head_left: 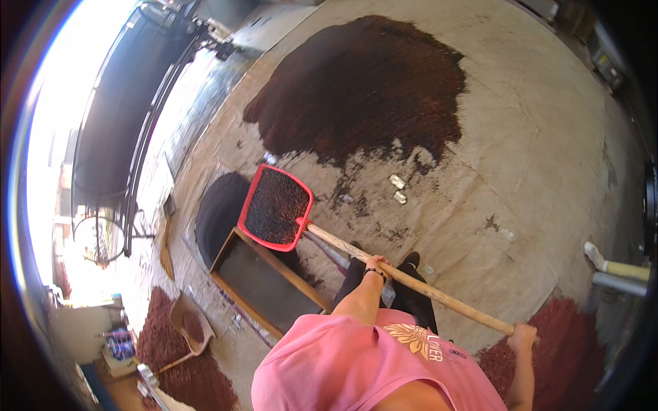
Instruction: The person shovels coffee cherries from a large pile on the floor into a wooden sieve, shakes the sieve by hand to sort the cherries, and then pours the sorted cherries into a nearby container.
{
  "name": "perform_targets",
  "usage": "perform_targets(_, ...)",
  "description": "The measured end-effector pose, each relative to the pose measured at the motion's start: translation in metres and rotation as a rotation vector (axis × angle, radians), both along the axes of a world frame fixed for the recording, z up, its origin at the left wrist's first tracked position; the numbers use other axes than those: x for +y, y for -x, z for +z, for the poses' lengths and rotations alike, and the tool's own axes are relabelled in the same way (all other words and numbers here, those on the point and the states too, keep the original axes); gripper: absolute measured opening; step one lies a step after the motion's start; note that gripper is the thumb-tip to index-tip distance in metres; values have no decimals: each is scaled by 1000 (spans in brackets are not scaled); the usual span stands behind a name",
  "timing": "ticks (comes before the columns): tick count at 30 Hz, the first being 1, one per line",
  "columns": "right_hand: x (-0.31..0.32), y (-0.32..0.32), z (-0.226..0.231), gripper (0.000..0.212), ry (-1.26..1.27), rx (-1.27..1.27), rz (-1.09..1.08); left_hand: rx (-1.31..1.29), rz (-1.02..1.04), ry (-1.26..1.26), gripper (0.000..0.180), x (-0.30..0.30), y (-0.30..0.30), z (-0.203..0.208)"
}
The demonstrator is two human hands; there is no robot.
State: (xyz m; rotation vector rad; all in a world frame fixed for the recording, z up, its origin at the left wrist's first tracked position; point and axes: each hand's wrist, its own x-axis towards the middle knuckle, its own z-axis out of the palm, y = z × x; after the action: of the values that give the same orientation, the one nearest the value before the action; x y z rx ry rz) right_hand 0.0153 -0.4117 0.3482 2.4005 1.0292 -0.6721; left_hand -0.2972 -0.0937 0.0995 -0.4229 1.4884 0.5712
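Note:
A scoop shovel [277, 207] with a red blade and a long wooden handle reaches across in front of me, its blade to the left. Dark granular material fills the blade. My left hand [375, 264], a dark beaded bracelet at its wrist, is closed round the handle partway along. At the handle's far right end, my right hand [524, 336] grips it too. The blade is over or beside the corner of a wooden-framed sieve-like tray [312, 291], next to a black heap [218, 212]. Whether blade and frame touch, I cannot tell.
A broad dark brown heap [363, 82] covers the floor sheet ahead. Reddish heaps lie at lower left [199, 387] and lower right [576, 342]; another scoop shovel [192, 325] rests on the left one. A black conveyor-like machine [127, 103] stands left; small silvery pieces [397, 181] lie ahead.

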Motion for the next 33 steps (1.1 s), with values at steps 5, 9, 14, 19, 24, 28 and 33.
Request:
perform_targets(5,93,-23,13,16,-16,-11,258,-29,249,-42,13,-7,51,-26)
perform_targets(9,179,-7,33,20,-53,-109,387,34,387,21,12,39,55,-20)
perform_targets(14,289,63,69,20,-8,-158,610,-114,636,-32,11,42,134,-47)
perform_targets(19,351,127,94,20,-199,-274,843,-139,766,-100,13,91,195,-9)
perform_targets(24,385,178,121,17,-377,-339,1020,-162,890,-155,21,117,233,14)
perform_targets(28,396,195,129,12,-468,-418,1120,-188,944,-168,18,125,253,23)
perform_targets(33,405,209,131,11,-528,-428,1143,-222,1028,-166,15,134,270,33)
